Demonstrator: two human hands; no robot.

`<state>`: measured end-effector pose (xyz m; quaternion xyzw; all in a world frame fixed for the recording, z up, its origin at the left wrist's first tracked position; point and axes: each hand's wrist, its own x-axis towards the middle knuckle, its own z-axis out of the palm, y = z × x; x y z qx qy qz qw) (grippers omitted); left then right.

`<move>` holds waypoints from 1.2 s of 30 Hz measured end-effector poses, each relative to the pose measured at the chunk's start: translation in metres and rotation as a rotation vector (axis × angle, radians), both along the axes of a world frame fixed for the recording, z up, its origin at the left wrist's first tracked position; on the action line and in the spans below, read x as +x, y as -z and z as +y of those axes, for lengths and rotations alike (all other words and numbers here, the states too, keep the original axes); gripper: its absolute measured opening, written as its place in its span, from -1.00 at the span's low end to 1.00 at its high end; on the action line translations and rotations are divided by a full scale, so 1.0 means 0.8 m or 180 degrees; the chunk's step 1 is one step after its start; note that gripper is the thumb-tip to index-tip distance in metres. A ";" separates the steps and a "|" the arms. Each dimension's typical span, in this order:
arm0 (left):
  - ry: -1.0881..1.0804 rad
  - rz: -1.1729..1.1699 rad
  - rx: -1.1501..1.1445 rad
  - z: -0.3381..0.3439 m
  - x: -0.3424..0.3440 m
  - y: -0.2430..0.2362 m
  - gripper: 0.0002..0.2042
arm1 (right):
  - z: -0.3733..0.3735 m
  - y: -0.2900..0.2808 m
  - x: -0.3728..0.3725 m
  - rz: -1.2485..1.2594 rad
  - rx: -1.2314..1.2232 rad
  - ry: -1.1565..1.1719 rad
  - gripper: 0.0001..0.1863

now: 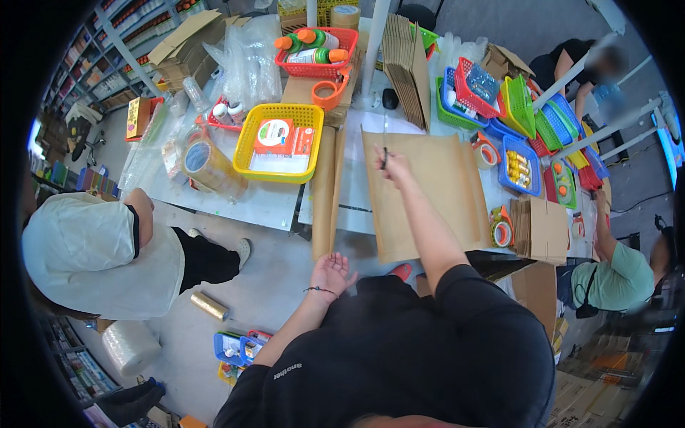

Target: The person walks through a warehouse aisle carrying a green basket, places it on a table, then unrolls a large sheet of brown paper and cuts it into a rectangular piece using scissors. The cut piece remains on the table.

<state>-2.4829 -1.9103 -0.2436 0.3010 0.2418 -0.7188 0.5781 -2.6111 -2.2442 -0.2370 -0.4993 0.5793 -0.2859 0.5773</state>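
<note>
A wide sheet of brown kraft paper (428,203) lies over the table in front of me, its near edge hanging past the table edge. Above its far left part my right hand (394,168) is closed round the dark handle of scissors (385,135), whose blades point away from me. The rolled part of the kraft paper (325,207) lies lengthwise to the left, jutting over the near edge. Just below its near end, my left hand (334,275) is palm up with fingers loosely spread, holding nothing.
A yellow basket (314,167) with boxes stands left of the roll, beside large tape rolls (207,164). Behind it is a red basket (314,70) of bottles. Colourful baskets (524,178), tape dispensers (501,232) and folded cartons (542,228) line the right. People (107,250) work on both sides.
</note>
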 end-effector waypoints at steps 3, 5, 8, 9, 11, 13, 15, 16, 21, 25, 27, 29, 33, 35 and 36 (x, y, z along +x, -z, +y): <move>-0.0025 0.0084 0.0127 0.015 0.020 0.000 -0.90 | 0.008 0.013 -0.087 0.1206 0.0035 -0.0150 -0.45; -0.0060 0.0094 0.0005 0.018 0.029 0.004 -0.91 | 0.022 0.028 -0.135 0.2106 0.0222 -0.0186 -0.48; -0.0133 0.0141 0.0030 0.018 0.038 0.007 -0.90 | 0.035 0.039 -0.165 0.2116 0.0688 0.0020 -0.53; -0.0153 0.0150 0.0026 0.017 0.040 0.007 -0.90 | 0.041 0.039 -0.164 0.2125 0.0372 0.0080 -0.55; -0.0116 0.0224 0.0026 0.016 0.045 0.004 -0.90 | 0.056 0.033 -0.149 0.2302 -0.0088 0.0239 -0.57; -0.0062 0.0271 0.0027 0.018 0.048 0.001 -0.90 | 0.086 0.026 -0.117 0.2852 -0.1291 0.0076 -0.57; -0.0033 0.0272 0.0098 0.021 0.053 0.000 -0.90 | 0.126 0.022 -0.065 0.2535 -0.2234 -0.0088 -0.56; 0.0038 0.0260 0.0009 0.024 0.056 0.002 -0.89 | 0.152 0.024 -0.033 0.1984 -0.2551 -0.0170 -0.56; 0.0670 0.0035 0.0063 0.027 0.086 0.042 -0.81 | 0.227 0.038 0.115 0.0121 -0.0308 -0.1087 -0.17; 0.0631 -0.1645 0.1161 -0.009 0.122 0.094 -0.71 | 0.237 0.042 0.151 0.0455 -0.0234 -0.0970 -0.09; 0.0962 -0.1769 0.0910 -0.035 0.130 0.114 -0.63 | 0.236 0.038 0.152 0.0527 -0.0363 -0.1150 0.05; 0.1197 -0.0997 -0.0023 -0.043 0.132 0.126 -0.57 | 0.240 0.030 0.155 0.0550 -0.0327 -0.1114 0.03; 0.1434 -0.0673 -0.0806 -0.043 0.127 0.122 -0.55 | 0.248 -0.001 0.139 0.0577 -0.0251 -0.1076 -0.02; 0.1796 -0.0900 -0.1173 -0.041 0.126 0.112 -0.54 | 0.252 -0.020 0.120 0.0208 -0.0076 -0.1189 -0.09; 0.1980 -0.0905 -0.1196 -0.041 0.125 0.107 -0.54 | 0.258 -0.027 0.110 0.0034 0.0036 -0.1164 -0.10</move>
